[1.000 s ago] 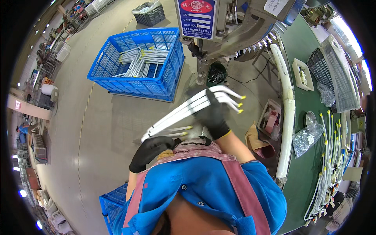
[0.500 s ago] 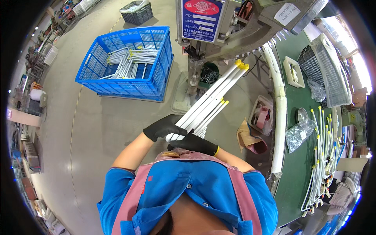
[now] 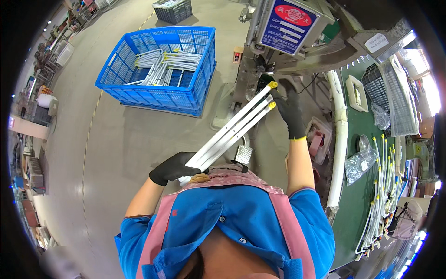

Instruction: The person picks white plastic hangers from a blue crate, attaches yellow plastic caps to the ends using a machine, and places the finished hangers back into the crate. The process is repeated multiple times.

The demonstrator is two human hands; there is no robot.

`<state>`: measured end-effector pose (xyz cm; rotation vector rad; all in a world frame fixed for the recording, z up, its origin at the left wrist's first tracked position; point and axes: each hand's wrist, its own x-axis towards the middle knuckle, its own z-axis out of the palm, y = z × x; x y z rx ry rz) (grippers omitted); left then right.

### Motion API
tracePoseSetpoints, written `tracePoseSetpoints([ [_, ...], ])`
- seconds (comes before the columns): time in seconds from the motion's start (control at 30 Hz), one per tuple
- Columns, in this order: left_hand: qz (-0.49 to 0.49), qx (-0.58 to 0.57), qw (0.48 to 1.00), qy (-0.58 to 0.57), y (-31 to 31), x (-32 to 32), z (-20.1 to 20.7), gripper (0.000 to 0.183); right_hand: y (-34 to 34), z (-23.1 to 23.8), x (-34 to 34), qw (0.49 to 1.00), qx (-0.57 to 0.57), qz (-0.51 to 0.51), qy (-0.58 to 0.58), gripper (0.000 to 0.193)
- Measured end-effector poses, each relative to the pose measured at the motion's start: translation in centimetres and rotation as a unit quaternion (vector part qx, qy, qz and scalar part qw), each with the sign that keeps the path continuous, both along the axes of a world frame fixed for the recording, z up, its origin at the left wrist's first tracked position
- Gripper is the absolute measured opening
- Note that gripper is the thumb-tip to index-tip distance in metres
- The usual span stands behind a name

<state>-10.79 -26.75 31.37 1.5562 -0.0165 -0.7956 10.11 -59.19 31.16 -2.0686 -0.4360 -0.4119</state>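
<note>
My gloved left hand [image 3: 173, 168] is closed round the near ends of a few white metal tubes [image 3: 227, 136]. They slant up and away to the right, with small holes along their sides. Yellow caps [image 3: 272, 85] show at two far ends; the middle tube's end lies by my right hand's thumb, and no cap shows on it. My gloved right hand [image 3: 291, 111] is raised beside these far ends, thumb against them and fingers apart.
A grey machine [image 3: 320, 28] with a blue plate stands ahead. A blue crate [image 3: 158, 95] of bent white tubes is at far left. On the right, a green table [image 3: 346, 218] bears more capped tubes [image 3: 381, 186], a clear bag [image 3: 361, 162] and a white tray [image 3: 357, 93]. A pedal [image 3: 243, 154] is below.
My right hand has left the near ends and reached out to the capped far ends. My left hand has moved slightly left and nearer, still holding the tubes. The view has shifted.
</note>
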Motion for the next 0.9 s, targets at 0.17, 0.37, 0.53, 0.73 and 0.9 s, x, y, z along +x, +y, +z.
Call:
tracePoseSetpoints([
  [0.17,-0.003,-0.009,1.000,-0.024,2.0,-1.2,0.0,0.053,2.1,-2.0,1.7,0.993,0.025,0.068,0.092,0.035],
  [0.37,-0.002,-0.003,1.000,-0.022,2.8,-0.7,-0.1,0.050,3.3,-0.8,1.5,0.998,-0.032,0.006,0.053,0.034],
  [0.53,-0.023,0.020,1.000,-0.009,3.4,0.7,-0.5,0.045,4.1,-0.2,1.5,0.998,-0.031,-0.027,0.043,0.032],
  [0.73,0.004,-0.057,0.998,0.011,3.6,1.1,-1.2,0.040,4.6,-0.6,1.8,0.996,-0.061,-0.048,0.034,0.031],
  [0.9,-0.016,-0.032,0.999,-0.006,4.2,1.8,-1.7,0.040,4.7,-0.3,2.0,0.994,-0.096,-0.044,0.013,0.030],
])
